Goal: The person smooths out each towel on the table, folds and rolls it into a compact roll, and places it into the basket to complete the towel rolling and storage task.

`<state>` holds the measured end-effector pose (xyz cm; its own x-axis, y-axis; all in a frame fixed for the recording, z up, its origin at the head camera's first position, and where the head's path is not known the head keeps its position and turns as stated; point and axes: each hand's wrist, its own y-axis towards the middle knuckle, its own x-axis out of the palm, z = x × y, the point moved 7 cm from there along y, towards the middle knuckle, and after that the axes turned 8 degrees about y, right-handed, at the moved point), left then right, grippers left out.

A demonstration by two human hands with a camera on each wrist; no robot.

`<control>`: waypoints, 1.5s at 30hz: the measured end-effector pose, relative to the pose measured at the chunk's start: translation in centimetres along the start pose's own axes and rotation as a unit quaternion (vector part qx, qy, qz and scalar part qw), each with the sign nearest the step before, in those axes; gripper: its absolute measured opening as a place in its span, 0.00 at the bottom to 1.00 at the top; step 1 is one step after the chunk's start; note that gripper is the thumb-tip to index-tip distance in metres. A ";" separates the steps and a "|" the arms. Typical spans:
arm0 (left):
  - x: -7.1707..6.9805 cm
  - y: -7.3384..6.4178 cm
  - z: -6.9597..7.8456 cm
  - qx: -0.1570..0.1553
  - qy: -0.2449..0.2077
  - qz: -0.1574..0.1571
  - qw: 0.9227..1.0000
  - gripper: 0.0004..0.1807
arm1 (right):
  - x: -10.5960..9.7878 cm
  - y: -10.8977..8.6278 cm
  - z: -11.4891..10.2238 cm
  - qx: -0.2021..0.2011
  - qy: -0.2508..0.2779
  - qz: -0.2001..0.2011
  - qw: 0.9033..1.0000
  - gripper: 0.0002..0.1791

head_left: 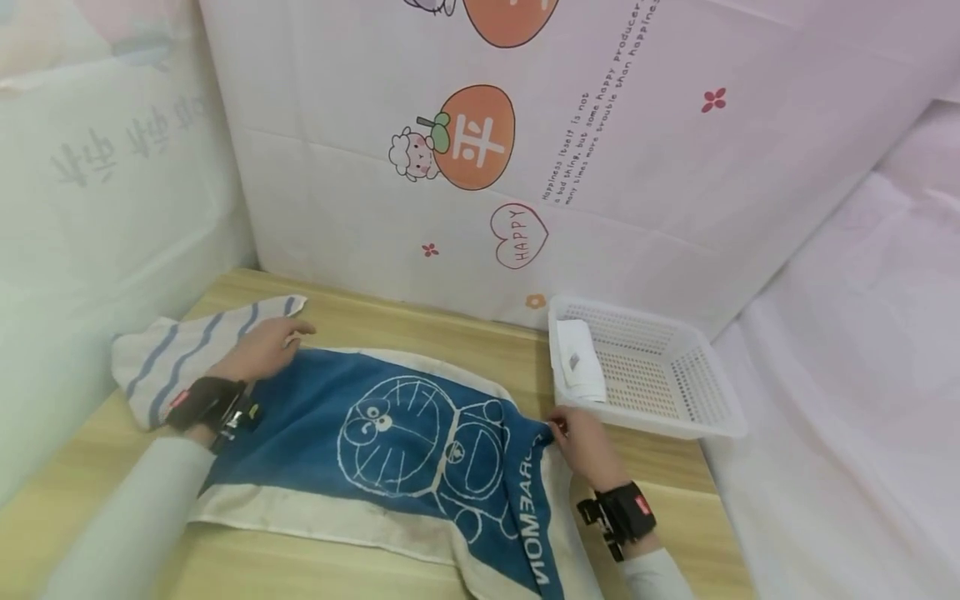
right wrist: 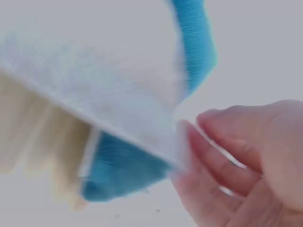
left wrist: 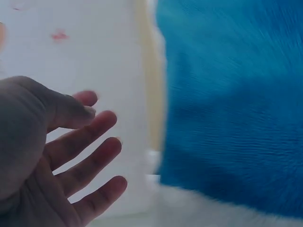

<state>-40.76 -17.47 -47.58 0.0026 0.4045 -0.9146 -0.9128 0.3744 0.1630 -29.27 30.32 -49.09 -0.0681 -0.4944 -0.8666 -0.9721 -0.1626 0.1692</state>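
Note:
A blue towel (head_left: 300, 425) with a white cartoon outline and cream borders lies spread on the wooden table, its right end rumpled around a strip of lettering. My right hand (head_left: 588, 450) pinches the towel's upper right edge, which lifts toward the fingertips. In the right wrist view, the blurred white edge (right wrist: 137, 127) of the cloth meets the fingers of that hand. Over the towel's upper left end hovers my left hand (head_left: 262, 346), fingers loose and apart. In the left wrist view, nothing is between its fingers (left wrist: 90, 163), and the blue pile fills the right side.
A white and blue striped cloth (head_left: 180, 358) lies at the table's left, partly behind the left hand. Beyond the right hand, a white perforated basket (head_left: 697, 425) holds a folded white cloth (head_left: 581, 358). Printed white sheeting (head_left: 337, 192) hangs along the back and sides.

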 end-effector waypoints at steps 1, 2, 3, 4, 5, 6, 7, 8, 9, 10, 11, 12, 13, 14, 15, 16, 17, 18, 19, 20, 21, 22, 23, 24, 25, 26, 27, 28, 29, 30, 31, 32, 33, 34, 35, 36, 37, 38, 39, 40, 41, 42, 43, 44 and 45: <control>0.7 0.6 -0.8 -0.005 0.003 -0.010 1.000 0.18 | 0.5 0.2 0.7 0.013 -0.019 -0.002 1.000 0.06; 1.4 1.0 -1.5 -0.011 0.006 -0.020 1.000 0.19 | 1.0 0.3 1.3 0.028 -0.034 -0.006 0.999 0.08; 1.9 1.3 -2.0 -0.007 0.008 -0.026 1.000 0.19 | 1.5 0.2 1.9 0.046 -0.045 -0.014 0.998 0.12; 2.4 1.4 -2.4 -0.004 0.009 -0.032 0.999 0.20 | 1.9 0.1 2.4 0.062 -0.051 -0.021 0.997 0.15; 2.7 1.4 -2.5 0.003 0.011 -0.035 0.999 0.21 | 2.3 -0.1 2.8 0.074 -0.054 -0.028 0.995 0.17; 2.9 1.3 -2.4 0.009 0.011 -0.037 0.999 0.22 | 2.4 -0.2 3.0 0.081 -0.055 -0.033 0.995 0.19; 2.8 1.2 -2.3 0.015 0.010 -0.039 0.999 0.23 | 2.5 -0.4 3.2 0.082 -0.051 -0.034 0.995 0.19; 2.8 1.0 -2.1 0.019 0.009 -0.041 0.999 0.24 | 2.6 -0.5 3.4 0.084 -0.044 -0.035 0.995 0.18; 2.8 0.9 -1.9 0.028 0.006 -0.041 0.999 0.24 | 2.5 -0.6 3.4 0.080 -0.034 -0.035 0.996 0.16; 2.8 0.7 -1.6 0.030 0.001 -0.044 0.999 0.24 | 2.4 -0.7 3.5 0.076 -0.026 -0.033 0.996 0.13; 2.8 0.6 -1.4 0.030 -0.005 -0.052 0.998 0.24 | 2.2 -0.8 3.5 0.072 -0.022 -0.032 0.997 0.10; 3.0 0.5 -1.1 0.031 -0.012 -0.061 0.998 0.24 | 2.0 -1.0 3.6 0.070 -0.019 -0.029 0.997 0.08; 3.2 0.4 -0.8 0.029 -0.022 -0.078 0.996 0.24 | 1.7 -1.2 3.7 0.068 -0.019 -0.023 0.997 0.08; 3.4 0.2 -0.4 0.023 -0.028 -0.094 0.995 0.23 | 1.3 -1.4 3.7 0.067 -0.021 -0.016 0.997 0.08; 3.5 0.1 -0.1 0.021 -0.033 -0.108 0.993 0.23 | 0.9 -1.6 3.7 0.062 -0.028 -0.009 0.998 0.09; 3.7 -0.1 0.1 0.014 -0.037 -0.123 0.992 0.23 | 0.5 -1.8 3.6 0.054 -0.040 0.001 0.998 0.10; 3.9 -0.3 0.3 0.009 -0.041 -0.138 0.990 0.24 | 0.1 -2.0 3.5 0.046 -0.052 0.011 0.998 0.11; 4.1 -0.5 0.5 0.010 -0.044 -0.148 0.988 0.24 | -0.2 -2.2 3.4 0.036 -0.062 0.018 0.997 0.12; 4.2 -0.8 0.7 0.008 -0.044 -0.157 0.987 0.25 | -0.4 -2.4 3.2 0.027 -0.069 0.019 0.997 0.13; 4.3 -0.9 0.9 0.014 -0.041 -0.158 0.987 0.24 | -0.5 -2.6 3.0 0.020 -0.076 0.015 0.997 0.13; 4.4 -1.1 1.0 0.020 -0.039 -0.160 0.986 0.23 | -0.5 -2.7 2.9 0.017 -0.080 0.004 0.997 0.12; 4.5 -1.2 1.1 0.025 -0.038 -0.161 0.986 0.23 | -0.3 -2.9 2.8 0.017 -0.078 -0.012 0.997 0.11; 4.6 -1.3 1.2 0.038 -0.034 -0.158 0.986 0.23 | -0.2 -3.1 2.7 0.022 -0.071 -0.032 0.997 0.10; 4.7 -1.4 1.3 0.048 -0.026 -0.154 0.987 0.22 | 0.1 -3.3 2.7 0.030 -0.059 -0.053 0.996 0.09; 4.8 -1.5 1.3 0.055 -0.019 -0.149 0.987 0.21 | 0.2 -3.4 2.7 0.042 -0.047 -0.071 0.995 0.08; 4.9 -1.5 1.4 0.062 -0.011 -0.139 0.988 0.18 | 0.4 -3.6 2.7 0.053 -0.036 -0.084 0.994 0.08; 4.9 -1.5 1.4 0.068 -0.005 -0.130 0.989 0.16 | 0.5 -3.7 2.7 0.063 -0.020 -0.093 0.994 0.07; 4.9 -1.5 1.4 0.068 -0.002 -0.122 0.990 0.14 | 0.5 -3.7 2.7 0.068 -0.004 -0.096 0.993 0.07; 4.8 -1.4 1.4 0.070 -0.001 -0.115 0.991 0.12 | 0.6 -3.8 2.7 0.074 0.009 -0.098 0.992 0.06; 4.7 -1.4 1.4 0.063 -0.005 -0.112 0.992 0.10 | 0.6 -3.8 2.7 0.078 0.018 -0.099 0.992 0.05; 4.5 -1.3 1.4 0.058 -0.012 -0.108 0.992 0.09 | 0.7 -3.8 2.7 0.078 0.024 -0.099 0.992 0.05; 4.2 -1.2 1.4 0.053 -0.020 -0.102 0.993 0.08 | 0.8 -3.8 2.8 0.079 0.030 -0.098 0.992 0.04; 3.9 -1.2 1.3 0.047 -0.029 -0.095 0.994 0.08 | 1.0 -3.7 2.9 0.082 0.035 -0.099 0.991 0.04; 3.4 -1.1 1.2 0.041 -0.036 -0.087 0.995 0.08 | 1.4 -3.7 3.0 0.082 0.039 -0.103 0.991 0.03; 2.7 -1.0 1.2 0.040 -0.035 -0.072 0.996 0.08 | 1.8 -3.7 3.2 0.086 0.037 -0.108 0.990 0.03; 2.0 -0.8 1.1 0.041 -0.031 -0.054 0.997 0.08 | 2.2 -3.7 3.3 0.088 0.039 -0.115 0.989 0.05; 1.2 -0.6 1.0 0.044 -0.022 -0.032 0.998 0.09 | 2.7 -3.7 3.5 0.092 0.037 -0.121 0.988 0.07; 0.4 -0.3 0.8 0.045 -0.011 -0.010 0.999 0.09 | 3.1 -3.7 3.6 0.097 0.037 -0.123 0.987 0.10; -0.5 -0.1 0.5 0.046 0.005 0.014 0.999 0.09 | 3.4 -3.7 3.7 0.100 0.036 -0.125 0.986 0.14; -1.3 0.1 0.2 0.043 0.024 0.036 0.998 0.09 | 3.6 -3.7 3.8 0.103 0.034 -0.124 0.986 0.17; -2.0 0.4 -0.3 0.037 0.038 0.055 0.997 0.08 | 3.6 -3.7 4.0 0.109 0.028 -0.118 0.987 0.20; -2.6 0.6 -0.9 0.027 0.048 0.068 0.996 0.07 | 3.6 -3.6 4.0 0.111 0.027 -0.109 0.987 0.23; -3.1 0.7 -1.6 0.011 0.055 0.076 0.996 0.07 | 3.5 -3.6 4.1 0.113 0.023 -0.101 0.988 0.24; -3.4 0.8 -2.3 -0.007 0.061 0.077 0.995 0.06 | 3.4 -3.7 4.2 0.115 0.021 -0.092 0.989 0.25; -3.6 0.8 -3.1 -0.024 0.065 0.075 0.995 0.06 | 3.3 -3.7 4.2 0.115 0.018 -0.086 0.989 0.25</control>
<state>-42.80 -21.19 -45.33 -0.1850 0.3396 -0.9222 -0.9172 0.2774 0.2861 -26.87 32.91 -54.51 0.1076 -0.5078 -0.8548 -0.9942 -0.0508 -0.0949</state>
